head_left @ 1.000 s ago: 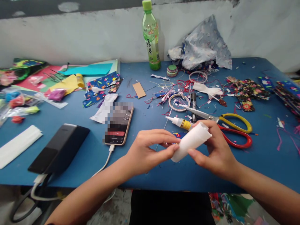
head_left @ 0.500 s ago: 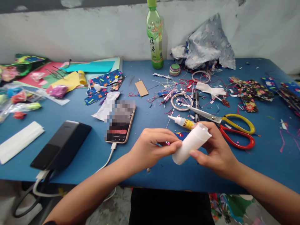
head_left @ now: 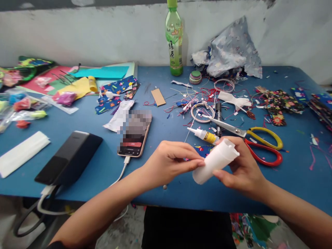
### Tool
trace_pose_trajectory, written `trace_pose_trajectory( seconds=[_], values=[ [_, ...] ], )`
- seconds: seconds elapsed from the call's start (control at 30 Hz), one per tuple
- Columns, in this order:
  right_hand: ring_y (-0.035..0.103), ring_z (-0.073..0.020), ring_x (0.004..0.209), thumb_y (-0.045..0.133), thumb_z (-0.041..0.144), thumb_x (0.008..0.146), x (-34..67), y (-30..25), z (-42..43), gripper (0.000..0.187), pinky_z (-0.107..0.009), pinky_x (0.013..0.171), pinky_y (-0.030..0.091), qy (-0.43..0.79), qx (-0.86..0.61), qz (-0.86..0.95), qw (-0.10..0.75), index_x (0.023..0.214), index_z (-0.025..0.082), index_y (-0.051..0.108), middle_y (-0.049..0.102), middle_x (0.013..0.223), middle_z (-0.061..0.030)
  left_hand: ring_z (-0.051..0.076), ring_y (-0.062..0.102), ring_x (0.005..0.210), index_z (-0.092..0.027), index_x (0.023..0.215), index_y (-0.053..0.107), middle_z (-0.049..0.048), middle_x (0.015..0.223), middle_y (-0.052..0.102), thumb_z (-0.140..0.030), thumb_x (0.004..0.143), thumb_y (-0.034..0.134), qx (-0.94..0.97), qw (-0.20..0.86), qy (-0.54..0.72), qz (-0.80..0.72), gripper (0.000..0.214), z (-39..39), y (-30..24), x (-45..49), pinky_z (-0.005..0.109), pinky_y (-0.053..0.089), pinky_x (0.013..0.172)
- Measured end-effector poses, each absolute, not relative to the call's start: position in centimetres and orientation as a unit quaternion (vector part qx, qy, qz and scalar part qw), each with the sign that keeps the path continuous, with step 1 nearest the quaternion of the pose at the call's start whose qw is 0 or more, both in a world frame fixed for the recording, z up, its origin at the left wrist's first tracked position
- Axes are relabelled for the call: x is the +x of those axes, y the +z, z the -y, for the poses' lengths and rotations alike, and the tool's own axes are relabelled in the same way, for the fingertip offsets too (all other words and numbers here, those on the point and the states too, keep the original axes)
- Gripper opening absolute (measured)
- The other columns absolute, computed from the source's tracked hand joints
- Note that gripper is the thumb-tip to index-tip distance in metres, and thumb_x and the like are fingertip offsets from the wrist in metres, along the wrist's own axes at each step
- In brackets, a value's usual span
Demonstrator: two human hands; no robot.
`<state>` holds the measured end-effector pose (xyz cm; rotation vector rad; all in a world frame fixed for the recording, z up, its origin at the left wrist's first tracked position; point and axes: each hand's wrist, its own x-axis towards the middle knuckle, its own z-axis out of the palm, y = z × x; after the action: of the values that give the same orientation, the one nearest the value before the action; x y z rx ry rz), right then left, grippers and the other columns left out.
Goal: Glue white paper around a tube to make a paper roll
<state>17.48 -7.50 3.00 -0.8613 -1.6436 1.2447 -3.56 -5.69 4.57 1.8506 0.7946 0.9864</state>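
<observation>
A white rolled tube, which looks like paper or thin cloth, is held tilted above the front of the table. My right hand wraps round its far side, thumb on the near side. At the tube's left side, my left hand presses thumb and fingertips together against it. Just behind the tube lies a small white glue bottle with a yellow label. Scissors with one yellow and one red handle lie open beyond my right hand. A black marker is beside their blades.
A phone on a white cable and a black power bank lie to the left. A green tea bottle stands at the wall. Tape rings, thread scraps and patterned cloth spread across the back and right.
The view has shifted slightly. Both hands and the tube sit a little further right in the picture, with the same hold on the tube.
</observation>
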Motion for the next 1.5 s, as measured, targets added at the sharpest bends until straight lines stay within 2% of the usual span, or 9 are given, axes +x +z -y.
trace_pose_trajectory(
  seconds=[0.27, 0.4, 0.53, 0.63, 0.73, 0.9, 1.13, 1.3, 1.5],
  values=[
    [0.061, -0.0136, 0.079, 0.076, 0.019, 0.074, 17.5, 2.3, 7.8, 0.052, -0.024, 0.07, 0.058, 0.479, -0.346, 0.668, 0.452, 0.118, 0.034, 0.05, 0.057, 0.097, 0.0002, 0.013, 0.067, 0.062, -0.011, 0.076, 0.076, 0.0093, 0.074, 0.075, -0.016, 0.085, 0.065, 0.752, 0.399, 0.442, -0.283, 0.016, 5.8, 4.1, -3.3, 0.019, 0.055, 0.057],
    [0.06, -0.0148, 0.077, 0.074, 0.025, 0.076, 17.5, 2.8, 7.5, 0.046, -0.027, 0.068, 0.058, 0.493, -0.358, 0.657, 0.443, 0.114, 0.033, 0.049, 0.056, 0.094, -0.0004, 0.013, 0.068, 0.066, -0.012, 0.076, 0.076, 0.0085, 0.078, 0.076, -0.014, 0.085, 0.065, 0.741, 0.425, 0.424, -0.301, 0.014, 5.8, 4.4, -3.4, 0.02, 0.055, 0.058],
    [0.059, -0.0146, 0.075, 0.073, 0.025, 0.077, 17.6, 3.0, 7.1, 0.044, -0.026, 0.067, 0.058, 0.502, -0.366, 0.649, 0.438, 0.112, 0.033, 0.048, 0.055, 0.092, -0.0002, 0.016, 0.069, 0.075, -0.014, 0.094, 0.075, 0.0091, 0.092, 0.075, -0.016, 0.086, 0.06, 0.713, 0.476, 0.384, -0.343, 0.017, 6.0, 4.8, -3.6, 0.02, 0.054, 0.054],
    [0.06, -0.0142, 0.073, 0.073, 0.024, 0.077, 17.6, 2.9, 6.9, 0.045, -0.026, 0.065, 0.058, 0.516, -0.366, 0.641, 0.434, 0.113, 0.032, 0.047, 0.055, 0.091, -0.0002, 0.016, 0.068, 0.076, -0.013, 0.087, 0.073, 0.0086, 0.088, 0.073, -0.014, 0.084, 0.054, 0.708, 0.478, 0.386, -0.347, 0.02, 6.1, 5.0, -3.5, 0.021, 0.055, 0.056],
    [0.06, -0.0131, 0.073, 0.072, 0.025, 0.079, 17.7, 2.7, 6.8, 0.045, -0.024, 0.064, 0.058, 0.54, -0.368, 0.622, 0.431, 0.115, 0.031, 0.046, 0.055, 0.095, -0.0004, 0.014, 0.066, 0.068, -0.013, 0.074, 0.072, 0.007, 0.077, 0.072, -0.012, 0.081, 0.056, 0.706, 0.464, 0.396, -0.36, 0.018, 6.0, 5.1, -3.4, 0.02, 0.054, 0.054],
    [0.062, -0.0138, 0.081, 0.071, 0.029, 0.081, 17.7, 2.5, 6.7, 0.045, -0.024, 0.068, 0.058, 0.564, -0.371, 0.598, 0.433, 0.117, 0.031, 0.044, 0.056, 0.106, -0.0025, 0.013, 0.069, 0.067, -0.014, 0.079, 0.077, 0.0069, 0.079, 0.075, -0.008, 0.075, 0.066, 0.693, 0.441, 0.44, -0.364, 0.013, 6.1, 4.8, -3.2, 0.016, 0.054, 0.051],
    [0.063, -0.016, 0.083, 0.068, 0.028, 0.084, 17.6, 2.7, 6.9, 0.042, -0.03, 0.075, 0.059, 0.567, -0.359, 0.628, 0.394, 0.116, 0.031, 0.042, 0.055, 0.098, -0.0014, 0.01, 0.067, 0.063, -0.013, 0.087, 0.076, 0.0074, 0.082, 0.075, -0.012, 0.077, 0.072, 0.728, 0.362, 0.487, -0.318, 0.01, 6.2, 4.2, -3.0, 0.015, 0.057, 0.052],
    [0.06, -0.0145, 0.084, 0.068, 0.023, 0.082, 17.5, 3.0, 7.1, 0.044, -0.03, 0.077, 0.059, 0.53, -0.358, 0.66, 0.395, 0.117, 0.033, 0.042, 0.051, 0.106, -0.0028, 0.01, 0.067, 0.066, -0.012, 0.089, 0.074, 0.0083, 0.085, 0.074, -0.012, 0.081, 0.069, 0.772, 0.289, 0.489, -0.286, 0.009, 6.2, 3.9, -3.2, 0.017, 0.059, 0.058],
    [0.061, -0.0133, 0.084, 0.07, 0.018, 0.079, 17.4, 3.2, 7.2, 0.048, -0.025, 0.074, 0.06, 0.51, -0.362, 0.667, 0.404, 0.117, 0.034, 0.043, 0.051, 0.102, -0.0005, 0.014, 0.071, 0.078, -0.012, 0.091, 0.071, 0.0093, 0.089, 0.073, -0.01, 0.082, 0.068, 0.798, 0.249, 0.484, -0.261, 0.01, 6.3, 3.7, -3.4, 0.021, 0.061, 0.071]
  ],
)
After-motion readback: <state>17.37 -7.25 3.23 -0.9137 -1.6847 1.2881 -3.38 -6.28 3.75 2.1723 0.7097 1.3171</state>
